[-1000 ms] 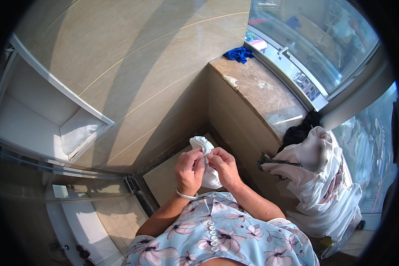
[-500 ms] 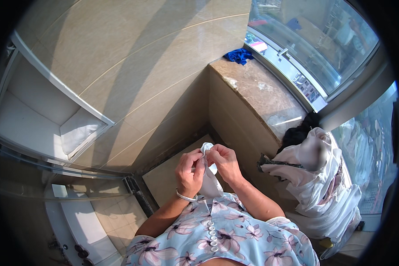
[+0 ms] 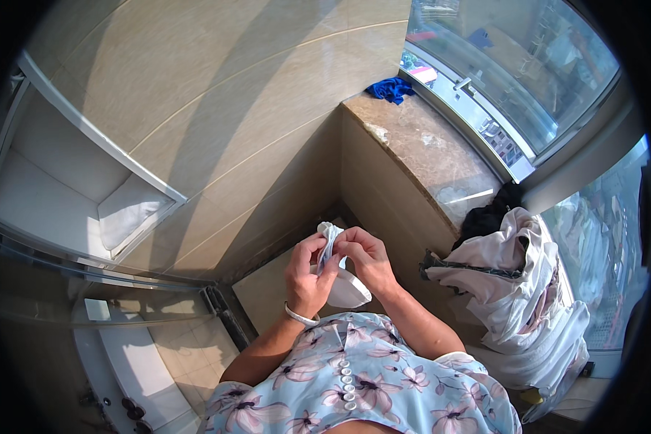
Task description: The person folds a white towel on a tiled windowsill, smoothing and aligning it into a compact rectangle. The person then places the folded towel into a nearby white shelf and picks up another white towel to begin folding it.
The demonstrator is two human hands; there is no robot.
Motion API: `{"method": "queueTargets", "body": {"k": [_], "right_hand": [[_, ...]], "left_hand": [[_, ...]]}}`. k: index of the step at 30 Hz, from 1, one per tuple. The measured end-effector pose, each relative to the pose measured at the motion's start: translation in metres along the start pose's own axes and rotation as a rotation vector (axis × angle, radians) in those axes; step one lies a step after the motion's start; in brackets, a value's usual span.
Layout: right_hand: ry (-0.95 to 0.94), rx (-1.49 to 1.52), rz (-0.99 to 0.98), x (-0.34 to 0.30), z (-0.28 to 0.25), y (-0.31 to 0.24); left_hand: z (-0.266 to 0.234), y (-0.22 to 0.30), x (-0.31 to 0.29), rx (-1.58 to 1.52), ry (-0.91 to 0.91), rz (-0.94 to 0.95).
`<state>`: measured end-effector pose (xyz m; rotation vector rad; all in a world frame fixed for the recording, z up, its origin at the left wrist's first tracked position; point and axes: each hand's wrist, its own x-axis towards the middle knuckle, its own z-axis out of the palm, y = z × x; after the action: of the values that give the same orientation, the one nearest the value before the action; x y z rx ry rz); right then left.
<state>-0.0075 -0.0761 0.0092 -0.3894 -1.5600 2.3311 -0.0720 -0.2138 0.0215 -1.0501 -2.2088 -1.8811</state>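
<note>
Both of my hands are raised in front of my chest, close together, pinching a small white cloth [image 3: 343, 283]. My left hand [image 3: 305, 275], with a thin white band at the wrist, grips its left side. My right hand [image 3: 365, 254] holds the top and right side. The cloth is bunched into a narrow roll between my fingers, and a rounded white part hangs down below them. I wear a light blue flowered top with a row of white buttons.
A brown stone ledge [image 3: 419, 155] runs under a window on the right, with a blue cloth [image 3: 390, 89] at its far end. A pile of white and black laundry [image 3: 517, 282] lies beside it. Beige tiled wall ahead; a white shelf niche [image 3: 72, 210] at left.
The cloth was spread wider between my hands a second ago; now it is gathered tighter and my hands have come closer together.
</note>
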Motion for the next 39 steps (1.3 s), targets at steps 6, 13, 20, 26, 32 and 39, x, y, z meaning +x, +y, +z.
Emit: {"method": "queueTargets", "body": {"k": [6, 13, 20, 26, 32, 39], "right_hand": [[-0.041, -0.654, -0.359, 0.010, 0.005, -0.034], [-0.400, -0.721, -0.147, 0.038, -0.006, -0.070], [-0.261, -0.386, -0.197, 0.036, 0.002, -0.062], [-0.232, 0.047, -0.164, 0.042, -0.013, -0.053], [-0.211, 0.280, -0.183, 0.049, -0.026, -0.048], [-0.143, 0.400, -0.182, 0.048, -0.022, -0.049]], "left_hand": [[-0.023, -0.024, 0.014, -0.216, -0.101, -0.304], [-0.047, -0.011, 0.048, -0.485, -0.310, -0.289], [-0.062, 0.006, 0.046, -0.029, -0.283, 0.084], [-0.080, -0.014, 0.021, 0.079, -0.348, -0.013], [-0.066, -0.035, 0.002, -0.483, -0.051, -0.063], [-0.052, -0.044, -0.011, -0.598, 0.108, -0.069]]}}
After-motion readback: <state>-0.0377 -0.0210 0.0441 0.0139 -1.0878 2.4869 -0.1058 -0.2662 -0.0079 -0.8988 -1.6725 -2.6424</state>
